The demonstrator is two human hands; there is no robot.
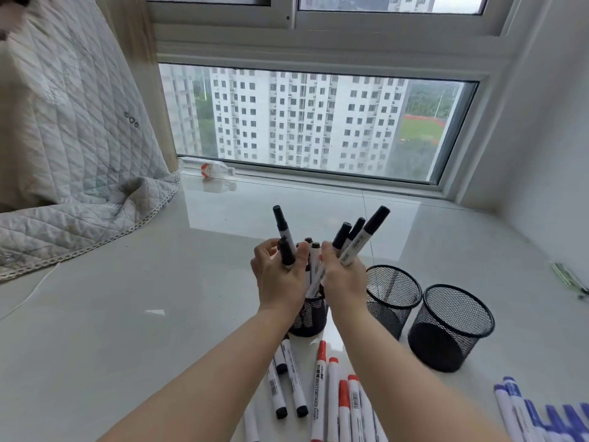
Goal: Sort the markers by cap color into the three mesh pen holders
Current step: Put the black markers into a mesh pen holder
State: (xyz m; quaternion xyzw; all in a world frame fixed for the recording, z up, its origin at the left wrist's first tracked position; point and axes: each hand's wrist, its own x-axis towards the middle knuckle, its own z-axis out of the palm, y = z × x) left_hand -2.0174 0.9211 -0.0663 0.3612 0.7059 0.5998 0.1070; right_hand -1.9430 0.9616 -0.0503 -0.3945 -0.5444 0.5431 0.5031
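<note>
Three black mesh pen holders stand in a row on the pale surface. Over the left holder (310,317), my left hand (280,272) grips two black-capped markers (284,240) and my right hand (342,275) grips three black-capped markers (361,239), caps up. More black-capped markers (315,260) stand inside that holder between my hands. The middle holder (393,295) and the right holder (451,327) look empty. Loose black-capped markers (288,378), red-capped markers (334,390) and blue-capped markers (541,413) lie near the front edge.
A quilted blanket (63,154) drapes over the left side. A plastic bottle (213,170) lies on the window ledge at the back. A white wall rises on the right, with a small green object (570,277) beside it.
</note>
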